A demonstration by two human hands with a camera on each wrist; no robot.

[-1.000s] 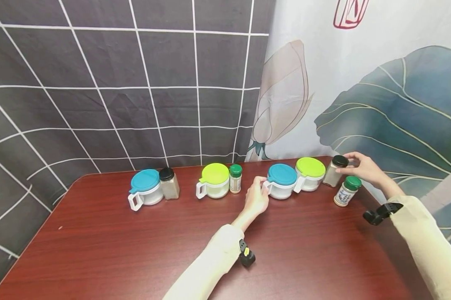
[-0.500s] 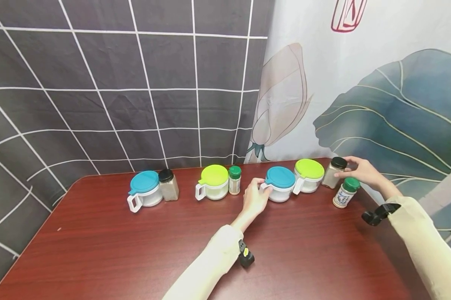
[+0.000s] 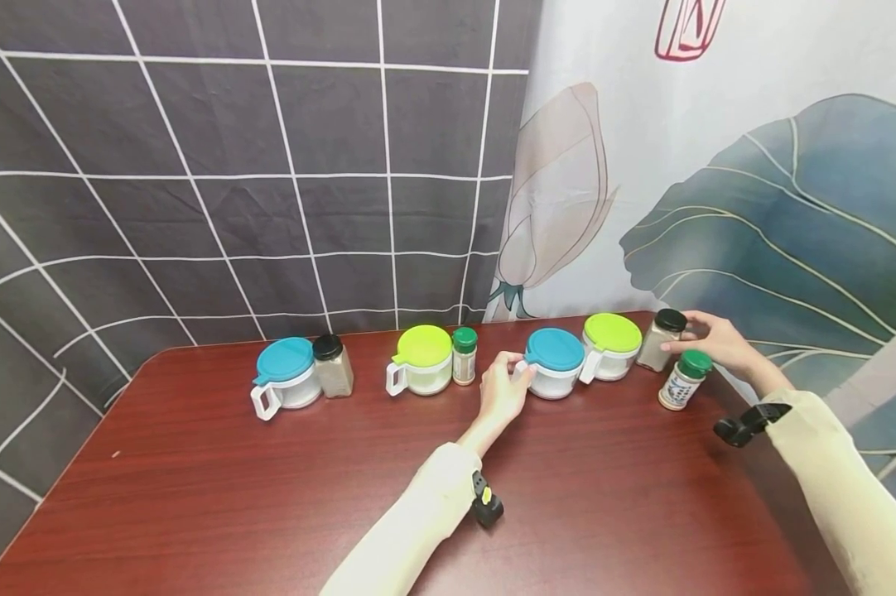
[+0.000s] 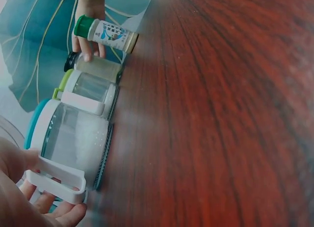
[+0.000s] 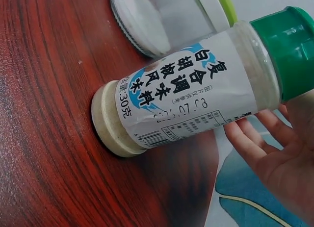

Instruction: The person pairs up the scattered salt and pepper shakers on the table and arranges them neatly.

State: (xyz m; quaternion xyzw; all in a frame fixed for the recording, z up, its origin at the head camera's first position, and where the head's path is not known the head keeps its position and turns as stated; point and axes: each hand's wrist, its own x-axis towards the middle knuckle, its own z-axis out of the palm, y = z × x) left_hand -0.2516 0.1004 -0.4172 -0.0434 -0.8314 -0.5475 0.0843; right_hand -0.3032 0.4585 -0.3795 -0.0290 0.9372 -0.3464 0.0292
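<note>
White handle (image 4: 59,189), facing the left hand (image 3: 503,393), lets thumb and fingers pinch the right-hand blue-lidded jar (image 3: 555,366) near the tabletop's (image 3: 269,497) back edge; toward the back-right corner, the right hand (image 3: 720,341) grips a black-capped shaker (image 3: 655,345), presumably steadying it.

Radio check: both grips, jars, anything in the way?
Left grip holding rightmost blue-lidded jar by its handle. Right grip holding rightmost black-capped jar. Both jars standing on table. Green-capped shaker close by, may crowd right grip.
</note>
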